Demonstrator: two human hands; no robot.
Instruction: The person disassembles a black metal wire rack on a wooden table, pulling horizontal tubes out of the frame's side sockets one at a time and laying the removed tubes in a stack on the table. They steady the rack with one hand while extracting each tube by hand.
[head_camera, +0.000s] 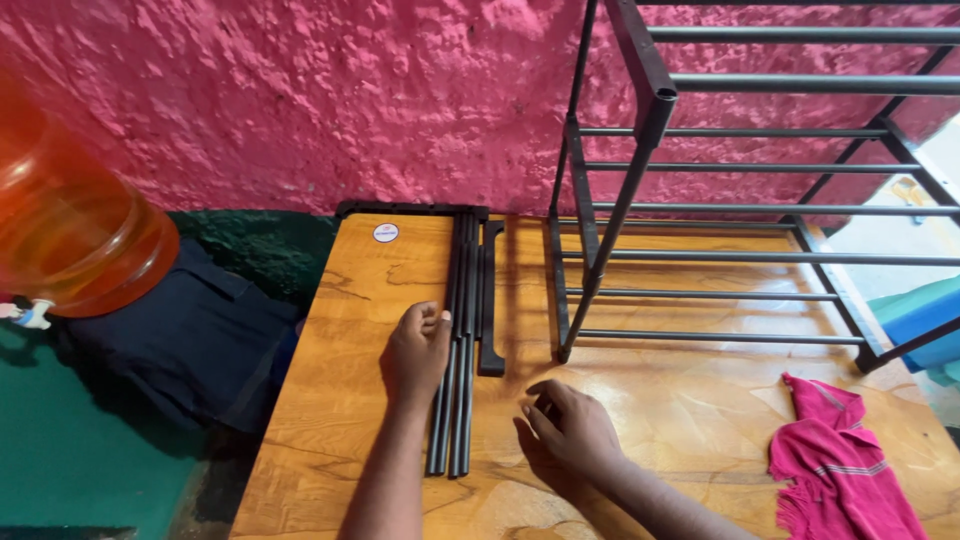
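A bundle of long, thin black metal rods (458, 340) lay lengthwise on the glossy orange-brown wooden table (340, 400), running from the far edge toward the near one. The left hand (415, 350) rested just left of the bundle, fingers curled loosely with the tips touching the nearest rod, not closed around it. The right hand (568, 432) sat on the table to the right of the rods, apart from them, fingers bent and holding nothing visible. A flat black metal bracket (490, 300) lay just beside the rods on their right. A dark grey metal tube rack (700, 210) stood further right, its top and right side cut off by the frame. A crumpled pink cloth (835, 465) lay at the near right corner.
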